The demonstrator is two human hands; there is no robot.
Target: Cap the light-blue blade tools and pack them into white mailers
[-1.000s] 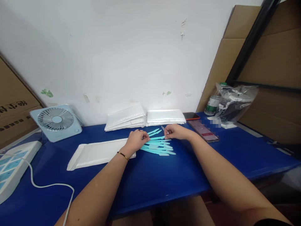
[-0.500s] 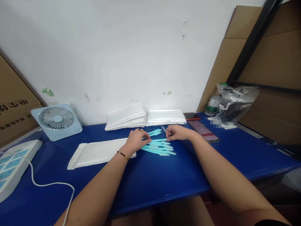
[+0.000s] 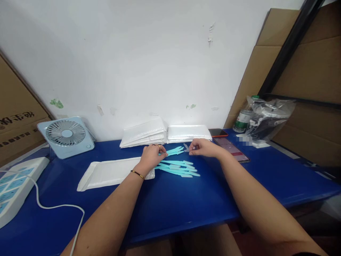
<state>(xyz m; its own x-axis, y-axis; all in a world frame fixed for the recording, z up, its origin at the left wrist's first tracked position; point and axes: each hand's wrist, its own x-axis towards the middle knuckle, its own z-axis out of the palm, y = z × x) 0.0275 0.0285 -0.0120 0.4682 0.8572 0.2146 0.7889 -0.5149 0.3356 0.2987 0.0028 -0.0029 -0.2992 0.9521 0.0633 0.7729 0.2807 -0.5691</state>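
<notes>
My left hand (image 3: 153, 155) is closed, thumb and fingertips pinched at the handle end of a small fan of turquoise eyebrow razors (image 3: 174, 152). Its fingers cover those handle ends. Nearer to me lies a larger spread of turquoise eyebrow razors (image 3: 177, 168), their pale blade ends pointing right. My right hand (image 3: 201, 147) is closed just right of the small fan, fingertips together; whatever they hold is hidden. Beside those fingertips lie small translucent pieces (image 3: 186, 147), perhaps blade covers. A white padded mailer (image 3: 112, 173) lies flat, partly under my left wrist.
Two stacks of white padded mailers, a left stack (image 3: 144, 133) and a right stack (image 3: 189, 132), lie by the wall. A blue fan (image 3: 66, 137) and a power strip (image 3: 21, 188) with a white cable are left. Phones (image 3: 231, 149) and a bottle (image 3: 242, 121) are right.
My left hand has shifted slightly back and left, from the larger spread to the small fan, which now shows more razors. My right hand has drawn off a razor's blade end.
</notes>
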